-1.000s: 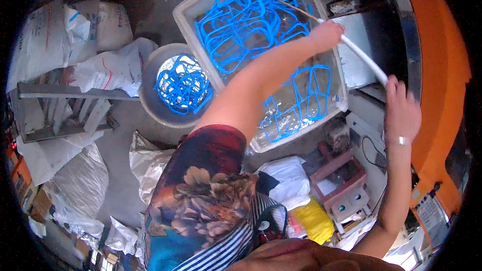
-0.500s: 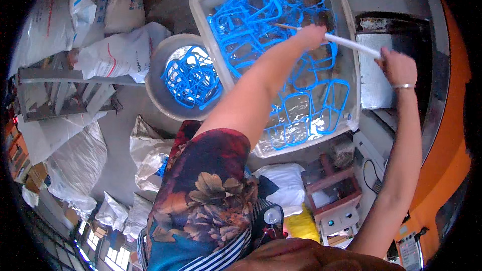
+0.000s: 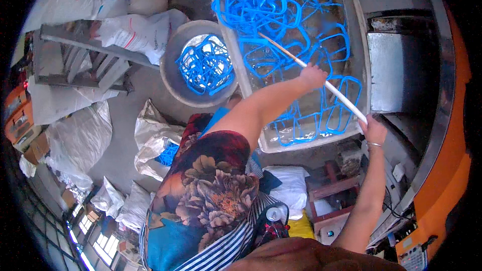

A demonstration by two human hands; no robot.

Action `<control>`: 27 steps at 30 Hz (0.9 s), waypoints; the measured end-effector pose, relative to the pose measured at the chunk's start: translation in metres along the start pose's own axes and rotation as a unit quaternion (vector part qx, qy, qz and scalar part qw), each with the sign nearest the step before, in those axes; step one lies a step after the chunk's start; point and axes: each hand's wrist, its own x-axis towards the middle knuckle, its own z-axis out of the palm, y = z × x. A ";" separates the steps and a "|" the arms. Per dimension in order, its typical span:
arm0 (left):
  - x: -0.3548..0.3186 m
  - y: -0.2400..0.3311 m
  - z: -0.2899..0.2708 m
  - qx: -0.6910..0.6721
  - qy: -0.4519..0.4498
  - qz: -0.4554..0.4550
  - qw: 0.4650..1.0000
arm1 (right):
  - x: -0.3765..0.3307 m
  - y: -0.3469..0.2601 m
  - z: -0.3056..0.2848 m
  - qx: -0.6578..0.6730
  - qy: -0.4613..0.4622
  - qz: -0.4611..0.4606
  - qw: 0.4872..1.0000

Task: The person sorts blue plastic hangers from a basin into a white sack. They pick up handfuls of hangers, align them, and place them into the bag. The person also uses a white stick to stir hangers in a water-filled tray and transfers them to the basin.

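Both my hands are closed around a long stick [image 3: 341,95], white along most of its length with a thin brown far end. My left hand [image 3: 314,76] grips it near the middle, over the tub. My right hand [image 3: 374,130] holds its near end, beyond the tub's right edge. The brown end reaches among blue plastic frame-like loops [image 3: 256,10] in a large whitish tub [image 3: 367,45] of water. The loops are heaped at the tub's far left; others float flat and linked together nearer me.
A round grey bucket [image 3: 169,83] with tangled blue pieces stands left of the tub. White sacks [image 3: 135,32] and a grey metal frame [image 3: 85,83] lie farther left. An open sack [image 3: 145,150] holds blue pieces. Orange machinery [image 3: 442,185] borders the right side.
Both hands have come nearer to me with the stick, which now slants more steeply. The blue loops at the far left are bunched closer together.
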 end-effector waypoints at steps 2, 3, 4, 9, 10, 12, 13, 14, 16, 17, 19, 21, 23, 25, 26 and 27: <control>-0.022 0.016 0.000 0.007 0.028 -0.007 1.000 | -0.020 -0.003 -0.004 0.001 0.010 -0.007 1.000; -0.032 0.021 -0.001 0.011 0.042 -0.011 0.999 | -0.028 -0.006 -0.007 0.002 0.015 -0.011 1.000; -0.040 0.028 -0.002 0.006 0.045 -0.025 0.999 | -0.036 -0.007 -0.011 0.002 0.026 -0.017 1.000; -0.082 0.047 -0.003 0.023 0.104 -0.043 0.993 | -0.074 -0.014 -0.025 0.003 0.095 -0.065 0.993; -0.097 0.052 -0.010 0.005 0.112 -0.041 0.993 | -0.081 -0.017 -0.028 0.001 0.098 -0.069 0.993; -0.118 0.061 -0.011 0.003 0.147 -0.044 0.988 | -0.098 -0.025 -0.037 -0.006 0.103 -0.076 0.992; -0.135 0.059 -0.012 0.004 0.172 -0.066 0.983 | -0.095 -0.033 -0.046 -0.008 0.122 -0.100 0.987; -0.147 0.063 -0.010 -0.003 0.155 -0.066 0.986 | -0.107 -0.043 -0.052 -0.008 0.129 -0.099 0.987; -0.175 0.066 -0.006 -0.015 0.124 -0.075 0.989 | -0.125 -0.066 -0.068 -0.034 0.134 -0.112 0.984; -0.189 0.062 -0.001 -0.016 0.141 -0.082 0.987 | -0.132 -0.083 -0.073 -0.048 0.123 -0.105 0.986; -0.218 0.046 0.019 -0.016 0.175 -0.098 0.980 | -0.141 -0.120 -0.075 -0.076 0.104 -0.093 0.987; -0.246 0.018 0.045 0.014 0.174 -0.094 0.980 | -0.148 -0.160 -0.070 -0.038 0.120 -0.116 0.985; -0.277 -0.007 0.057 -0.020 0.125 -0.093 0.988 | -0.152 -0.205 -0.058 -0.017 0.132 -0.116 0.984; -0.302 -0.025 0.062 -0.063 0.076 -0.117 0.988 | -0.147 -0.246 -0.057 -0.018 0.138 -0.126 0.982; -0.312 -0.029 0.062 -0.090 0.051 -0.139 0.985 | -0.145 -0.264 -0.054 -0.020 0.144 -0.130 0.981; -0.323 -0.034 0.063 -0.117 0.027 -0.162 0.980 | -0.141 -0.281 -0.049 -0.023 0.150 -0.135 0.979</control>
